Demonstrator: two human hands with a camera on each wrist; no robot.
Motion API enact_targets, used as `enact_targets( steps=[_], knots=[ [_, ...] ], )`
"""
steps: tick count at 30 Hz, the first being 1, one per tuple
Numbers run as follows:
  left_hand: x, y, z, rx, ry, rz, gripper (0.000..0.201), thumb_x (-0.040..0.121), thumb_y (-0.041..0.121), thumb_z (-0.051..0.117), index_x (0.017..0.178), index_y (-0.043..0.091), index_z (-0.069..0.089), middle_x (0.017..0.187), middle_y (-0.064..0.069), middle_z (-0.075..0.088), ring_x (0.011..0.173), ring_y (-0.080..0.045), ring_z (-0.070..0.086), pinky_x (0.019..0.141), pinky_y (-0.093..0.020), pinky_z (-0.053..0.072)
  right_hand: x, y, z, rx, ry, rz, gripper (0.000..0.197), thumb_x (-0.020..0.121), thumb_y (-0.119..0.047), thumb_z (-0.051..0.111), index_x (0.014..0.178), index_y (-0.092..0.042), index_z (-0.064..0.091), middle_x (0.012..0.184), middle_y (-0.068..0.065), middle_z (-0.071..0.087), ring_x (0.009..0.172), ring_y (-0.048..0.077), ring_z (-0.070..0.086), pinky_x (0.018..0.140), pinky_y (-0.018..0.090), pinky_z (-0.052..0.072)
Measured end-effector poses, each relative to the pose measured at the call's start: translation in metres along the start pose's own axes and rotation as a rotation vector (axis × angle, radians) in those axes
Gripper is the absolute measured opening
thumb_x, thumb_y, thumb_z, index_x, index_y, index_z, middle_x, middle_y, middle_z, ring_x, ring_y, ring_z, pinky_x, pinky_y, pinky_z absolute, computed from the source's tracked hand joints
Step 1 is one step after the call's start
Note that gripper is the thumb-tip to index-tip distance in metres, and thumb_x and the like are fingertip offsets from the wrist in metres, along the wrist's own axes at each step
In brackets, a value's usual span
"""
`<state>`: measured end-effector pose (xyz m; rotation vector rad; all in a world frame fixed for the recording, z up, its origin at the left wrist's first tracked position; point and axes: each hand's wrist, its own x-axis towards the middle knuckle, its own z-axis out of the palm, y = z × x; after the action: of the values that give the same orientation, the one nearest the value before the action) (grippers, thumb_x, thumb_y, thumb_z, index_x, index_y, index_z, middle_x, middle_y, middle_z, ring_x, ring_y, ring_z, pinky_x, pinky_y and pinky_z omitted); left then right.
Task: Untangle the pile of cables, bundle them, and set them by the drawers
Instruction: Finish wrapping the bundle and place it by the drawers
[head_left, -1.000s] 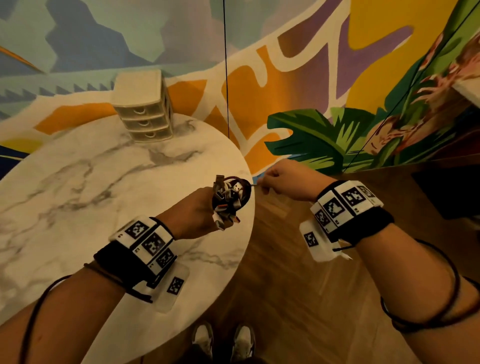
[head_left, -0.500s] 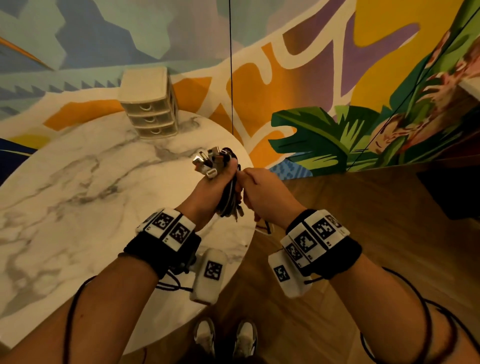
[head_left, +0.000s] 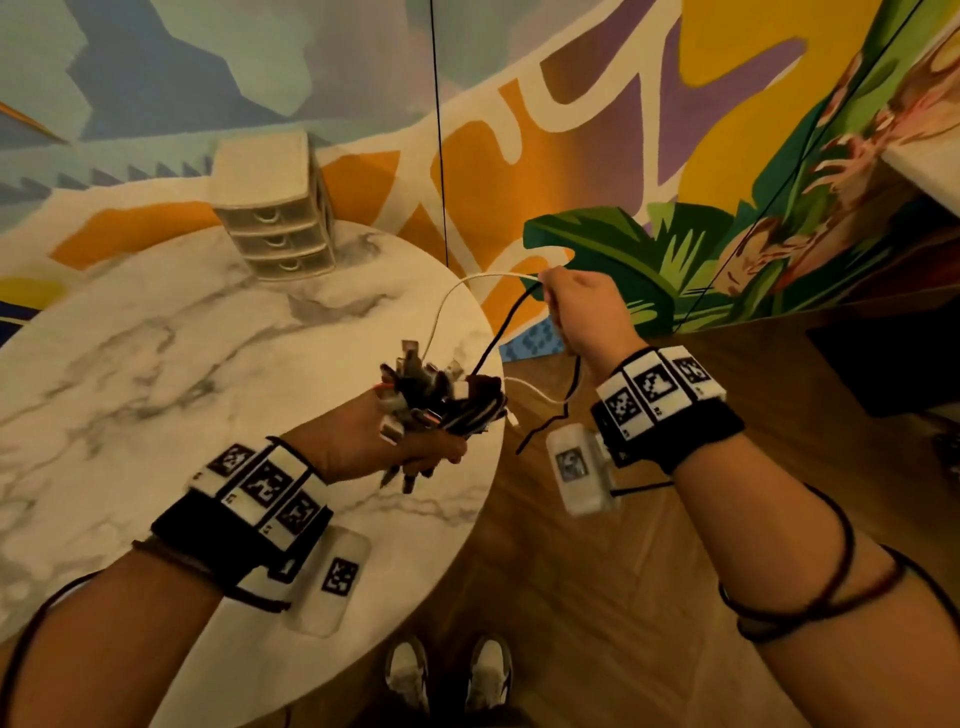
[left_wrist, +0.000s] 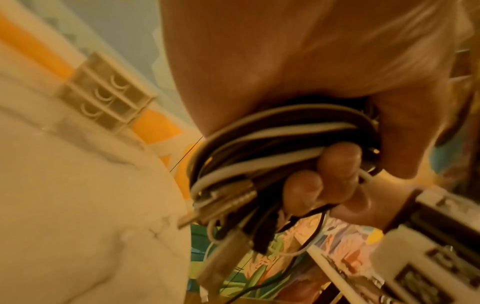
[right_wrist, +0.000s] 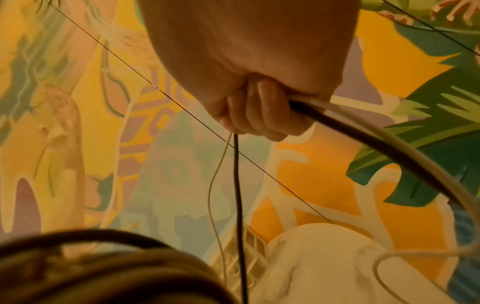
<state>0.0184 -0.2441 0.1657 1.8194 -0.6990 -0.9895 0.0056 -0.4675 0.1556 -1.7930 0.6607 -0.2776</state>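
The left hand (head_left: 384, 447) clenches the cable bundle (head_left: 441, 400) over the table's (head_left: 156, 364) right edge; the right hand (head_left: 582, 312) grips a white cable (head_left: 467, 291) and a black cable (head_left: 498, 332) looping up from it.

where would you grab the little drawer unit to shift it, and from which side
Take the three-drawer unit by its two flat side walls, coming down from above over its plain top. It stands upright at the marble table's far edge, and the front offers only small curved drawer pulls that would likely slide open.

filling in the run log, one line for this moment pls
left hand: grips cable bundle | right hand: holds white cable and black cable | drawers: on table, apart
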Motion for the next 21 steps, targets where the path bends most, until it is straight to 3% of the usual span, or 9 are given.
enact_targets(
  steps=[2,4,9,11,13,14,16,18,21],
  knots=[
    [0.002,-0.004,0.001,0.044,0.015,-0.016,0.021,0.081,0.004,0.067,0.09,0.023,0.066,0.079,-0.015,0.067,0.071,-0.021,0.06,0.061,-0.023,0.051,-0.001,-0.002,0.004,0.015,-0.032,0.035,0.038,0.089,-0.021,0.048,0.051,-0.018,0.04,0.038,-0.009,0.03,0.034,0.009,0.024,0.043,0.025,0.022],
    [0.003,-0.012,-0.002,0.0,0.037,-0.028,0.03,0.083,0.002,0.066,0.086,0.031,0.063,0.076,-0.01,0.064,0.068,-0.021,0.056,0.06,-0.024,0.05,-0.003,-0.003,0.002,0.003,-0.094,0.069,0.038,0.09,-0.025,0.049,0.053,-0.017,0.043,0.041,-0.006,0.029,0.033,0.01,0.024,0.041,0.022,0.021],
    [0.005,-0.043,-0.018,0.155,0.046,-0.036,0.015,0.083,0.009,0.065,0.084,0.018,0.053,0.075,-0.006,0.05,0.058,-0.006,0.042,0.059,-0.02,0.04,-0.008,0.004,-0.015,-0.325,-0.33,0.03,0.045,0.084,-0.048,0.063,0.054,-0.017,0.05,0.048,-0.001,0.035,0.037,0.011,0.027,0.039,0.02,0.024],
    [0.009,-0.057,-0.024,0.208,0.087,0.006,0.013,0.077,0.026,0.058,0.068,0.033,0.051,0.071,-0.004,0.043,0.06,-0.012,0.036,0.061,-0.03,0.037,-0.011,0.004,-0.017,-0.42,-0.39,-0.008,0.045,0.083,-0.049,0.065,0.052,-0.018,0.051,0.05,0.001,0.037,0.038,0.01,0.028,0.04,0.021,0.025],
    [0.014,-0.072,-0.031,0.39,0.18,-0.022,0.005,0.071,0.046,0.052,0.066,0.045,0.052,0.071,-0.001,0.044,0.067,-0.022,0.044,0.067,-0.029,0.038,-0.013,0.002,-0.017,-0.454,-0.39,-0.047,0.044,0.087,-0.045,0.061,0.053,-0.018,0.054,0.048,0.0,0.038,0.035,0.007,0.028,0.037,0.017,0.026],
    [0.015,-0.077,-0.033,0.469,0.224,-0.047,0.006,0.071,0.049,0.053,0.074,0.043,0.054,0.075,0.001,0.048,0.072,-0.023,0.049,0.07,-0.029,0.041,-0.014,0.001,-0.016,-0.457,-0.377,-0.063,0.044,0.089,-0.044,0.059,0.053,-0.018,0.055,0.046,-0.001,0.039,0.033,0.006,0.029,0.035,0.015,0.026],
    [0.021,-0.085,-0.035,0.55,0.303,-0.122,0.033,0.073,0.054,0.053,0.093,0.028,0.058,0.087,0.002,0.055,0.083,-0.025,0.057,0.075,-0.033,0.047,-0.016,-0.001,-0.014,-0.45,-0.358,-0.082,0.047,0.091,-0.044,0.056,0.051,-0.019,0.052,0.046,-0.001,0.039,0.032,0.006,0.029,0.035,0.014,0.026],
    [0.026,-0.089,-0.036,0.519,0.364,-0.128,0.053,0.068,0.062,0.042,0.097,0.021,0.058,0.09,0.001,0.058,0.085,-0.025,0.056,0.074,-0.035,0.047,-0.019,-0.004,-0.01,-0.442,-0.369,-0.092,0.051,0.092,-0.046,0.054,0.048,-0.02,0.046,0.047,0.0,0.037,0.037,0.009,0.028,0.04,0.02,0.028],
    [0.028,-0.088,-0.039,0.424,0.416,-0.126,0.029,0.082,0.038,0.056,0.101,0.018,0.061,0.086,0.002,0.06,0.081,-0.022,0.055,0.067,-0.027,0.041,-0.022,-0.005,-0.005,-0.38,-0.369,-0.072,0.051,0.093,-0.043,0.053,0.049,-0.019,0.04,0.047,0.001,0.033,0.04,0.013,0.026,0.048,0.027,0.024]
  ],
)
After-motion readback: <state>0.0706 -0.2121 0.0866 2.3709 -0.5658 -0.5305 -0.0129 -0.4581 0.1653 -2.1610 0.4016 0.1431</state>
